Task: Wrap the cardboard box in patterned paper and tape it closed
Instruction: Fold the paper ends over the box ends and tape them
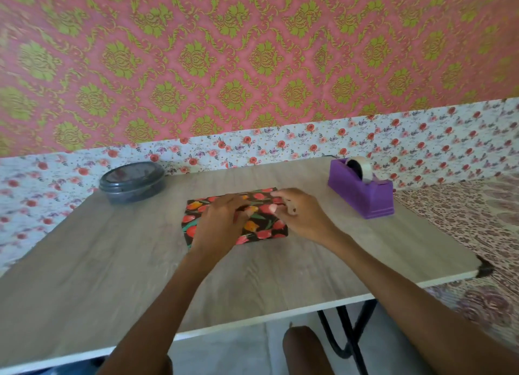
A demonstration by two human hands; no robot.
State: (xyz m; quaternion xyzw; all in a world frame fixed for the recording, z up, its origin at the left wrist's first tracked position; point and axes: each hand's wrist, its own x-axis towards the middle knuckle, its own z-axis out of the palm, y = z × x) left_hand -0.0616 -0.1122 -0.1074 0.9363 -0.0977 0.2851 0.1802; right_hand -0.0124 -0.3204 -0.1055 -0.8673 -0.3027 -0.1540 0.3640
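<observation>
Wood-grain table (112,262), patterned wall (252,65) behind. Dark lidded container (132,182) sits back-left of the box (264,228), unused. Box is mid-table, fully covered in tulip paper (193,220). Left hand (222,220) lies flat on the box top, likely pinning the seam. Right hand (300,214) is at the box's back-right edge, fingers partly curled; can't tell if it pinches tape. Purple tape dispenser (362,189) stands right of the box, within reach. Seam and any tape are hidden under the hands.

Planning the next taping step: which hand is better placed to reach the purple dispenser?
Probably right: the right hand sits nearer the purple tape dispenser, while the left hand rests on the wrapped box.
</observation>
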